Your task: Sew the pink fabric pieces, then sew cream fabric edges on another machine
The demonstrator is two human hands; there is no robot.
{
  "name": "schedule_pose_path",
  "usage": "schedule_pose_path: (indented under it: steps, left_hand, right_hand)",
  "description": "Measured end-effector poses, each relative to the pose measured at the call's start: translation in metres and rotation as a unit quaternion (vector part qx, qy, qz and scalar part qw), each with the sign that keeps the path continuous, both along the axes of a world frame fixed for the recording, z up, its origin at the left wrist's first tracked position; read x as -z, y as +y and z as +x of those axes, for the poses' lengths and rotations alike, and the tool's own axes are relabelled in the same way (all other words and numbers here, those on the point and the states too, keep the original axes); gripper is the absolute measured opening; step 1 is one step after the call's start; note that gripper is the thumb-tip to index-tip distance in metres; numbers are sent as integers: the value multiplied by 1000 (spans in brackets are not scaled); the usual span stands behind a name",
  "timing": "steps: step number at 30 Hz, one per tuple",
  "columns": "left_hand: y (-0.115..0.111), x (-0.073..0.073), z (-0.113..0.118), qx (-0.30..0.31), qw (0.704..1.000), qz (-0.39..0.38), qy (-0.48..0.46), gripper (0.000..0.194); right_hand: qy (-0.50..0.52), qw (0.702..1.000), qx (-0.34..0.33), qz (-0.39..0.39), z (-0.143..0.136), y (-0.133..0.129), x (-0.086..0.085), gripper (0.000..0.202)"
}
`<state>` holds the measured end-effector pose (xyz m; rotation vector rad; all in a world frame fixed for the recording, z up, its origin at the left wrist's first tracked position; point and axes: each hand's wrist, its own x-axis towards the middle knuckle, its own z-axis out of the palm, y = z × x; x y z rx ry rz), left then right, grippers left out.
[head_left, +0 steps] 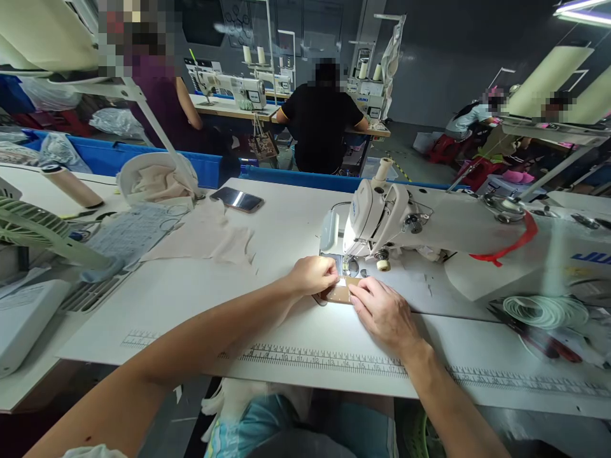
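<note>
So the left hand [315,275] has its fingers pinched at a small white piece, maybe fabric [342,281], right by the sewing machine's [377,213] needle area. The right hand's [384,312] fingers press down on the brown plate [338,293] in front of the machine, and a smartphone [237,199] lies on the tabletop [281,222] to the left of it.

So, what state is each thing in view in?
Left hand: fingers curled, at brown piece
Right hand: resting on brown piece
Sewing machine: work area lit
Phone: flat, screen dark
Mint cord: coiled
Round bin: holding cloth
Ceiling light: on
Fan: running or not, unclear
</note>
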<state>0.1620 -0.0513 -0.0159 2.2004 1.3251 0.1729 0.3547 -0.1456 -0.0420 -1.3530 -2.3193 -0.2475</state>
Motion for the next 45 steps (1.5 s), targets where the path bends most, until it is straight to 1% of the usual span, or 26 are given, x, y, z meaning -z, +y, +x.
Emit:
schedule_pose_path:
  steps: [4, 8, 9, 10, 12, 14, 15, 16, 17, 20, 24, 28, 32, 37, 40, 45]
  left_hand:
    - [0, 0, 0, 3, 1000, 5, -2, 11]
    - [1, 1, -1, 13, 1000, 9, -5, 11]
    - [1, 1, -1, 18, 1000, 24, -5, 10]
    - [0, 2, -1, 26, 998, 59, -5, 10]
    - [-5, 6, -2, 69, 982, 176, 0, 10]
    - [-14, 10, -3, 141, 943, 303, 3, 15]
    - [-20, 13, -4, 177, 922, 345, 4, 18]
    - [-26, 16, -5, 206, 906, 369, 5, 20]
    - [-32, 19, -6, 222, 897, 381, 5, 22]
    - [-47, 28, -9, 227, 894, 386, 13, 23]
    - [-52, 36, -12, 219, 893, 394, 10, 27]
    - [-45, 39, -12, 225, 891, 393, 7, 29]
    - [-31, 40, -9, 224, 897, 380, 16, 29]
    - [-15, 44, -3, 219, 904, 368, 4, 29]
    - [-13, 44, -1, 214, 904, 371, 9, 29]
    - [-13, 43, -1, 223, 900, 373, 21, 28]
  right_hand:
    - [-10, 1000, 0, -15, -2, 2, -1, 32]
    - [-44, 999, 7, -17, -5, 3, -2, 33]
    - [-52, 999, 7, -15, -6, 3, -2, 32]
    - [-58, 998, 5, -11, -7, 3, -2, 31]
    - [-71, 997, 2, -4, -8, 3, -3, 29]
    - [-81, 997, -3, 3, -9, 3, -2, 27]
    - [-84, 996, -5, 8, -10, 3, -2, 26]
    - [-85, 996, -5, 13, -10, 4, -2, 26]
    - [-85, 996, -4, 17, -11, 4, -2, 26]
    - [-83, 996, 0, 20, -11, 4, -3, 25]
    - [-79, 997, -5, 23, -13, 3, -3, 26]
    - [-69, 997, 13, 17, -11, 3, -3, 29]
    - [-48, 997, 46, 41, -3, 9, -4, 31]
    - [-15, 997, 60, 44, 9, 13, 1, 33]
    - [-2, 998, 58, 35, 12, 13, 4, 32]
    - [12, 997, 64, 32, 12, 11, 7, 34]
